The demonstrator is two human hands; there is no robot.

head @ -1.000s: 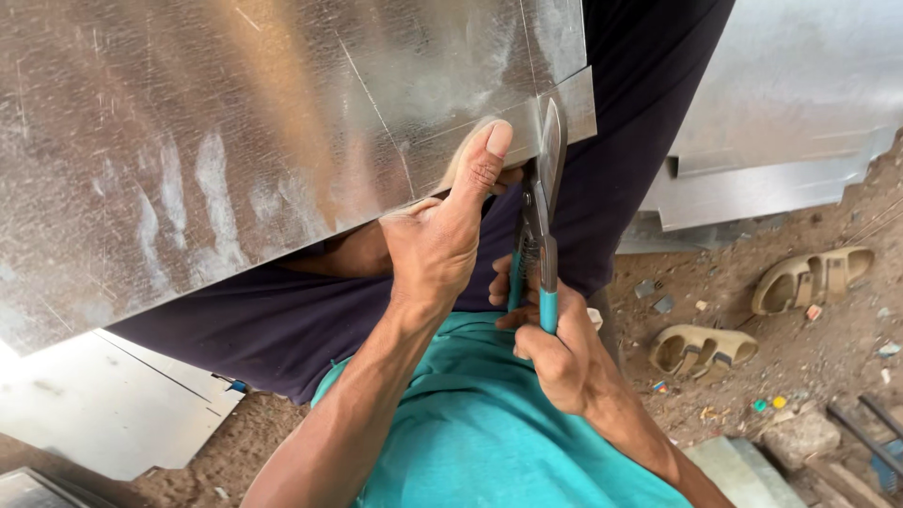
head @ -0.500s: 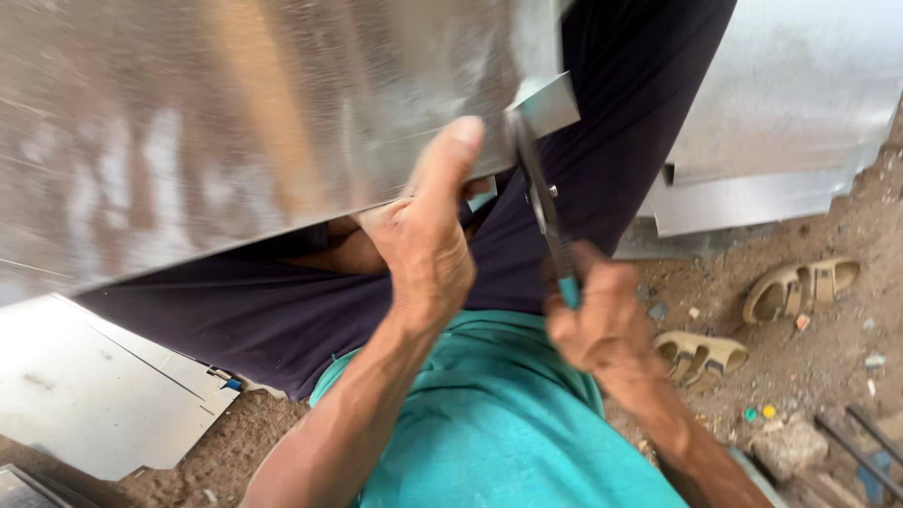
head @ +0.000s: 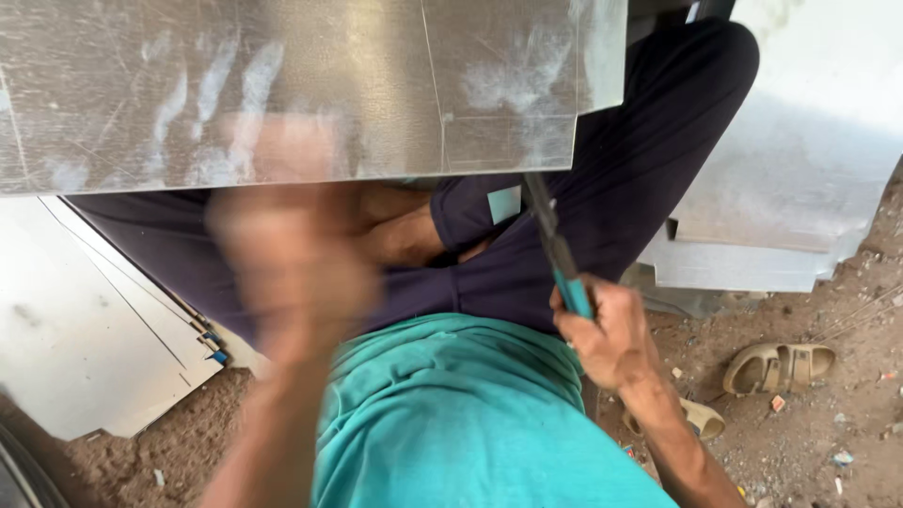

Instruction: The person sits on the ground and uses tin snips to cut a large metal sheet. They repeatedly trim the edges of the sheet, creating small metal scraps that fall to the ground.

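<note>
Gripping the teal-handled tin snips (head: 564,263) in your right hand (head: 607,334), you are keeping your fingers clenched around the grips at the near right, with the blades pointing up and away toward the lower edge of the metal sheet (head: 282,94). Your left hand (head: 287,273) is sitting near and to the left, below the sheet's edge, but it is so smeared by motion that I cannot tell whether its fingers are curled or loose, or whether they are touching anything.

The sheet is spreading across your lap and the far top of the view, with a stepped notch at its lower right corner just above the snip blades. It is looking thin and light for its size, stiff along a fold but likely to flex and wobble where it is hanging free, and its cut edges are probably sharp. A flat grip well back from the edge, close to where the blades are meeting it, would be steadying it best. The scuffed, shiny face is probably slippery.

Beyond your knees, the ground is bare, littered dirt. More pale sheets (head: 800,188) are lying stacked at the far right, others (head: 94,329) at the left, and a tan sandal (head: 781,365) is resting on the dirt to the right.
</note>
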